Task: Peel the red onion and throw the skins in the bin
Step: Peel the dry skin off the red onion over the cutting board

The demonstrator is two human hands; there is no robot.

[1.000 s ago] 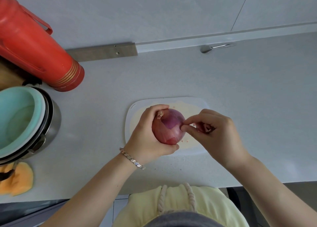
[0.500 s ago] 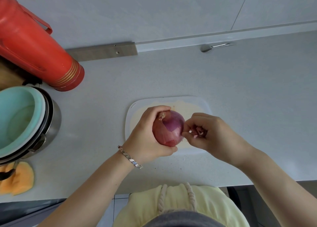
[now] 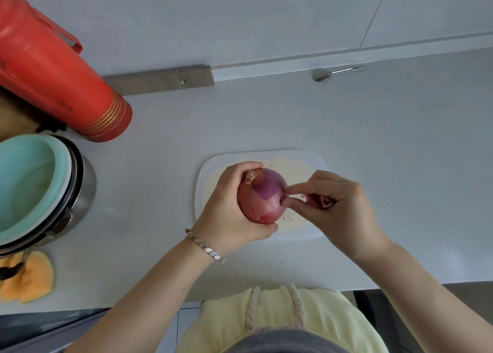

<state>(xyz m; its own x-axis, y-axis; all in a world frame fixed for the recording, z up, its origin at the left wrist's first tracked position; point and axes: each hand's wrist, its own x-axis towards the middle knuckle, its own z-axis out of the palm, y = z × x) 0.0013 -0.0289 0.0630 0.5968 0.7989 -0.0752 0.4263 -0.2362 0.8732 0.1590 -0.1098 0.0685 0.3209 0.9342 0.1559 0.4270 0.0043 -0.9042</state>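
bracelet (image 3: 205, 246): silver links | top (image 3: 328, 316): pale yellow | drawcords (image 3: 299, 308): twisted rope

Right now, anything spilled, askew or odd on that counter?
Minor only: small skin flakes lie scattered on the white cutting board beside the red onion, which the left hand holds. The right hand holds bunched peeled scraps; no bin is in view.

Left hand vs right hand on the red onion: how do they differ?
Left hand wraps the red onion, fingers curled round it; right hand only pinches at its skin with thumb and forefinger. Left hand holds nothing else; right hand cups peeled skin scraps in its palm. Left hand's wrist has a bracelet; right hand's is bare. Both are above the white cutting board.
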